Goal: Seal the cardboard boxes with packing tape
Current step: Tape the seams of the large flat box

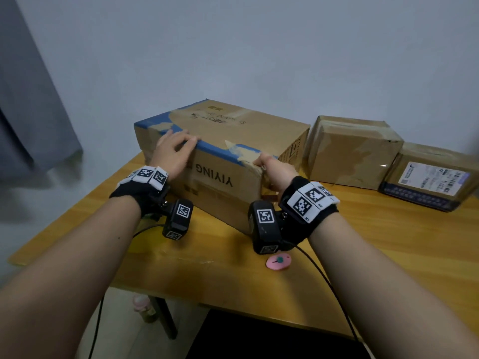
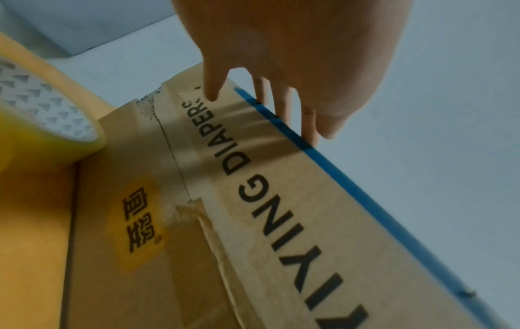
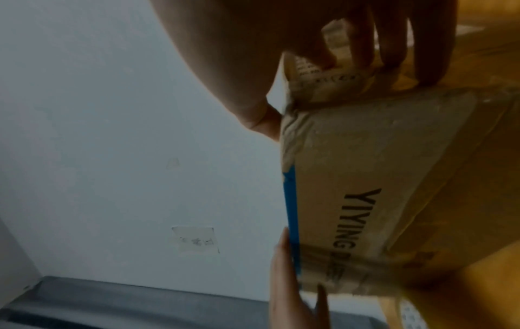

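Note:
A long cardboard box with a blue top edge and "YIYING" print lies on the wooden table. Old brown tape, wrinkled and torn, covers its top and corners. My left hand lies over the front top edge near the left end, fingers straight across the top. Its thumb presses the front face of the box. My right hand grips the box's front right corner, thumb on top. Its fingers wrap round the end face. A yellow tape roll stands beside the box's left end, hidden in the head view.
Two smaller taped boxes stand to the right: a brown one and a flat one with a shipping label. A small pink object lies near the table's front edge. A grey curtain hangs at the left. The wall is close behind.

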